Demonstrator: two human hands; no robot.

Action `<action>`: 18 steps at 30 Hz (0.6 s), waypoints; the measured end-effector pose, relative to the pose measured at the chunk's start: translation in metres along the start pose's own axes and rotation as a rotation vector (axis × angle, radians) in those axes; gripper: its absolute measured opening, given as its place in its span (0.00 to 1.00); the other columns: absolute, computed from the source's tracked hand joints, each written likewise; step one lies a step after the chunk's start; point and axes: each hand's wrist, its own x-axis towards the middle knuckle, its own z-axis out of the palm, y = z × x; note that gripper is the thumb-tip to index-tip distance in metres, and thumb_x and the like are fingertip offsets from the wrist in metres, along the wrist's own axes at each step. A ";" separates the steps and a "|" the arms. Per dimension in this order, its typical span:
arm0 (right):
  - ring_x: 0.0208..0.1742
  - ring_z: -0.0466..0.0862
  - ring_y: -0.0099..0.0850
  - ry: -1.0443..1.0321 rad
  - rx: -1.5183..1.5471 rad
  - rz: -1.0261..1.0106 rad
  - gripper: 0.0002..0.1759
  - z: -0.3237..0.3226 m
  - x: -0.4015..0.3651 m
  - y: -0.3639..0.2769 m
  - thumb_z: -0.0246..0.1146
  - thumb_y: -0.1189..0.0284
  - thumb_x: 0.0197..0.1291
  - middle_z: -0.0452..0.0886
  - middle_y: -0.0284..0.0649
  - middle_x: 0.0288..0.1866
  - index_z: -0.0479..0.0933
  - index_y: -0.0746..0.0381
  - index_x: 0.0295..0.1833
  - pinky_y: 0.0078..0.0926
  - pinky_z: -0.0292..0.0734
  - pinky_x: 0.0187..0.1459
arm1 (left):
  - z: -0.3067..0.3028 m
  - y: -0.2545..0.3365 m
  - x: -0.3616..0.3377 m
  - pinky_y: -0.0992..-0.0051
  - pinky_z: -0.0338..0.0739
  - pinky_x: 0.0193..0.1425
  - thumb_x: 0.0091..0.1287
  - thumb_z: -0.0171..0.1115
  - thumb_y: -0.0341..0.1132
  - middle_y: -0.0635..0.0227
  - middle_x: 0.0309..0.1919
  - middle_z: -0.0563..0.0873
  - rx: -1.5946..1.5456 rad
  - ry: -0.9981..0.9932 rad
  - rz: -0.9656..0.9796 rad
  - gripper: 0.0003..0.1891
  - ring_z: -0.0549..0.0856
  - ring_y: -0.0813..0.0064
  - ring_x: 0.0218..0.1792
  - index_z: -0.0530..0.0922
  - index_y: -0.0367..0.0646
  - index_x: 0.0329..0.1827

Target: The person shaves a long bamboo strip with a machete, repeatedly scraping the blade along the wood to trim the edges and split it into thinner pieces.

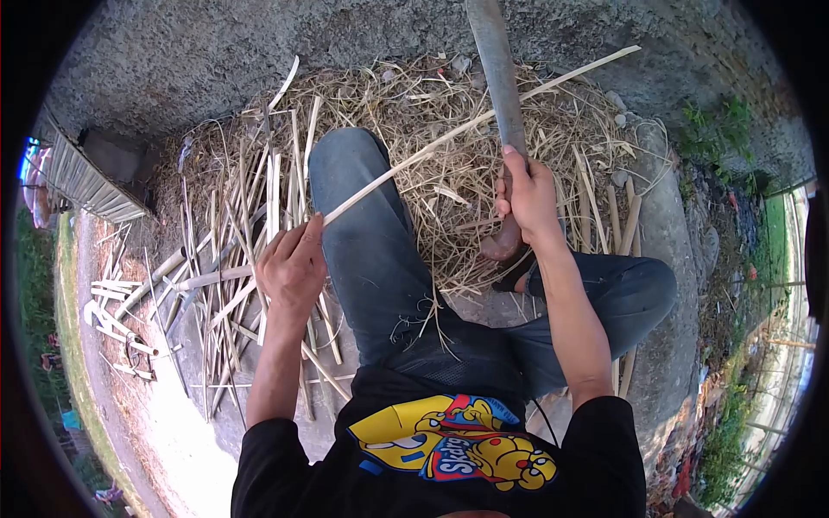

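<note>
A long pale strip (414, 161) slants across my raised knee, up to the right. Its lower end is in my left hand (292, 263), whose fingers are closed on it. My right hand (528, 194) is wrapped round the dark curved handle of a large knife (498, 73). The blade points up and away from me, and the strip crosses it a little above my right hand. From this view I cannot tell whether strip and blade touch. Thin shavings (432, 324) lie on my lap.
Split strips (233, 285) lie heaped on the left, beside thicker poles. Shavings (449, 207) cover the ground between and beyond my legs. A rough wall (345, 34) rises ahead. More sticks (630, 224) lie on the right, with plants (725, 129) past them.
</note>
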 end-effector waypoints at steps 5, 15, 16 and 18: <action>0.15 0.72 0.20 -0.357 -0.123 0.099 0.21 0.042 -0.047 0.028 0.62 0.58 0.77 0.74 0.32 0.21 0.74 0.64 0.34 0.23 0.66 0.16 | 0.022 0.050 0.024 0.68 0.83 0.34 0.58 0.72 0.25 0.68 0.35 0.91 -0.092 -0.071 -0.028 0.14 0.88 0.67 0.30 0.90 0.47 0.48; 0.14 0.71 0.20 -0.172 0.008 -0.025 0.23 0.011 -0.020 0.004 0.61 0.57 0.77 0.72 0.32 0.19 0.73 0.63 0.32 0.22 0.64 0.16 | 0.003 0.040 0.025 0.73 0.77 0.31 0.69 0.71 0.31 0.60 0.29 0.91 -0.494 -0.275 -0.529 0.08 0.85 0.75 0.24 0.90 0.37 0.46; 0.14 0.72 0.21 -0.146 0.043 -0.053 0.22 0.006 -0.018 0.003 0.61 0.56 0.77 0.73 0.32 0.20 0.73 0.63 0.34 0.22 0.66 0.16 | 0.003 0.039 0.025 0.75 0.76 0.31 0.71 0.70 0.32 0.61 0.29 0.91 -0.555 -0.333 -0.596 0.09 0.84 0.80 0.25 0.90 0.35 0.48; 0.14 0.73 0.21 -0.123 0.079 -0.080 0.22 0.002 -0.017 0.000 0.62 0.56 0.77 0.75 0.33 0.22 0.73 0.62 0.36 0.21 0.67 0.17 | 0.000 0.039 0.029 0.76 0.75 0.31 0.72 0.69 0.32 0.63 0.29 0.91 -0.629 -0.338 -0.617 0.10 0.83 0.83 0.26 0.89 0.35 0.50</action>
